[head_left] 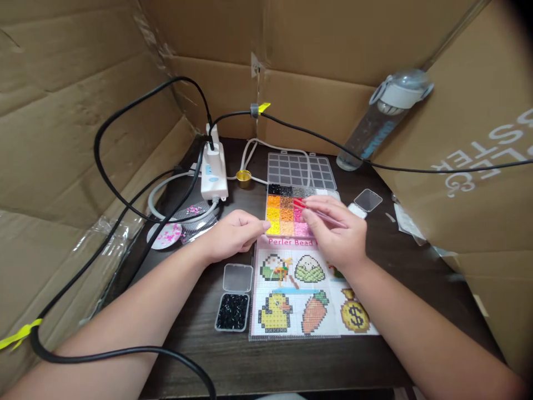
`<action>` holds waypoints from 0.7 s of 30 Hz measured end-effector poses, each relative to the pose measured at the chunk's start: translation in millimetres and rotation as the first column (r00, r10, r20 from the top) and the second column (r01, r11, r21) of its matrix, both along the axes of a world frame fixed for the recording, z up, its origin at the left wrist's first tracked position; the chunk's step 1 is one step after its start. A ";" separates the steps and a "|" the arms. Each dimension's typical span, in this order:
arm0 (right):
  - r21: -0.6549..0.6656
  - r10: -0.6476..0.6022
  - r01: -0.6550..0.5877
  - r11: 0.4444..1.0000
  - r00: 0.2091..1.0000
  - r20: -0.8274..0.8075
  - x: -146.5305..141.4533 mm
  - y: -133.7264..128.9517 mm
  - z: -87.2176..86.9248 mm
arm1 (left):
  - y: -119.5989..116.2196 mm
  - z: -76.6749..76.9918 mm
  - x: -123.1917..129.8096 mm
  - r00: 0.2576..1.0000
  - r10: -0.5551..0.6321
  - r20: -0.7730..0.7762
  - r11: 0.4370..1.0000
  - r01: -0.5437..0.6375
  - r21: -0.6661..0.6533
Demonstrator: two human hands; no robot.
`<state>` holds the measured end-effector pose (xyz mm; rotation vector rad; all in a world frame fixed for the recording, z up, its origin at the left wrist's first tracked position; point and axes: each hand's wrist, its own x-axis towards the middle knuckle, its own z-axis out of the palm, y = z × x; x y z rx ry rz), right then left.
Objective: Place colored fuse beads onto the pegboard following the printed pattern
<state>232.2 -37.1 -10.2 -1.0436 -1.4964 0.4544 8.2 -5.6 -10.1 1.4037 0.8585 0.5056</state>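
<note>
A compartment box of coloured beads (286, 214) lies in the middle of the table with its clear lid (301, 171) folded open behind it. My right hand (338, 230) pinches pink tweezers (331, 218), whose tips are over the red and pink beads. At the box's front left corner is my left hand (235, 234), fingers curled and closed; whether anything is in them is hidden. In front of the box lies a pattern sheet (295, 289) showing a duck, a carrot and a money bag, with a few loose pieces near its upper part.
An open small case of black beads (232, 312) is left of the sheet. Behind stand a white power strip (214, 173), a gold cup (244, 176) and a water bottle (378, 122). A black cable (96, 139) loops across the left; cardboard walls surround the table.
</note>
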 end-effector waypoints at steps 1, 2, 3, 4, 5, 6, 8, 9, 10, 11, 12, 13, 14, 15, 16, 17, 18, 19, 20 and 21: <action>0.007 -0.034 0.034 0.999 0.999 -0.024 3.7 1.3 3.4 | 0.2 -0.2 0.1 1.000 -0.002 0.004 1.000 0.002 0.002; 0.004 -0.066 0.067 0.998 0.996 -0.056 7.7 3.2 7.1 | 0.2 -0.2 0.4 1.000 -0.003 0.007 1.000 0.003 0.003; 0.002 -0.106 0.107 0.994 0.990 -0.091 12.0 5.5 10.6 | 0.2 0.1 0.8 1.000 -0.002 0.004 1.000 0.002 0.008; 0.006 -0.148 0.150 0.989 0.981 -0.127 16.4 8.3 13.7 | 0.0 0.8 1.4 1.000 -0.002 -0.003 1.000 0.002 0.010; 0.009 -0.179 0.183 0.983 0.971 -0.160 20.9 11.3 16.3 | -0.2 1.7 2.2 1.000 0.002 -0.012 1.000 -0.002 0.009; 0.012 -0.200 0.206 0.978 0.961 -0.191 25.3 14.3 18.1 | -0.5 3.0 3.1 1.000 0.007 -0.020 1.000 -0.007 0.007; 0.010 -0.210 0.219 0.976 0.949 -0.234 32.8 19.5 19.5 | -1.2 5.7 4.9 1.000 0.018 -0.024 1.000 -0.018 -0.002; 0.005 -0.209 0.217 0.976 0.946 -0.246 35.6 21.4 19.3 | -1.4 6.9 5.6 1.000 0.023 -0.021 1.000 -0.024 -0.009; -0.002 -0.209 0.215 0.977 0.946 -0.249 37.6 22.6 18.8 | -1.6 7.9 6.2 0.999 0.028 -0.016 0.999 -0.028 -0.016; -0.012 -0.212 0.216 0.976 0.947 -0.242 38.7 23.2 18.3 | -1.7 8.6 6.4 0.999 0.031 -0.014 0.999 -0.032 -0.021; -0.021 -0.220 0.221 0.975 0.948 -0.230 39.1 23.3 17.9 | -1.7 9.0 6.5 0.999 0.033 -0.015 0.999 -0.033 -0.022; -0.027 -0.228 0.228 0.973 0.949 -0.216 38.9 23.0 17.7 | -1.6 9.0 6.4 0.999 0.032 -0.018 0.999 -0.033 -0.019; -0.033 -0.235 0.233 0.972 0.951 -0.202 38.2 22.5 17.8 | -1.4 8.8 6.1 0.999 0.031 -0.020 0.999 -0.031 -0.016; -0.040 -0.237 0.234 0.971 0.953 -0.191 37.3 22.0 18.1 | -1.1 8.4 5.7 0.999 0.029 -0.021 0.999 -0.029 -0.013; -0.045 -0.236 0.232 0.972 0.954 -0.187 36.3 21.6 18.5 | -0.9 7.9 5.3 0.999 0.026 -0.019 1.000 -0.027 -0.014; -0.051 -0.231 0.225 0.973 0.954 -0.191 35.5 21.5 18.7 | -0.6 7.4 5.0 1.000 0.024 -0.014 1.000 -0.024 -0.019; -0.057 -0.221 0.214 0.975 0.955 -0.200 34.9 21.6 18.6 | -0.3 6.9 4.8 1.000 0.021 -0.009 0.999 -0.021 -0.024; -0.065 -0.209 0.200 0.978 0.955 -0.210 34.5 21.9 18.1 | -0.2 6.5 4.6 1.000 0.019 -0.005 0.999 -0.019 -0.028; -0.073 -0.199 0.188 0.980 0.955 -0.218 34.3 22.3 17.3 | 0.0 6.3 4.7 1.000 0.017 -0.002 0.999 -0.017 -0.028; -0.082 -0.191 0.177 0.981 0.956 -0.222 34.0 22.7 16.0 | 0.0 6.2 4.8 1.000 0.017 -0.002 0.999 -0.017 -0.027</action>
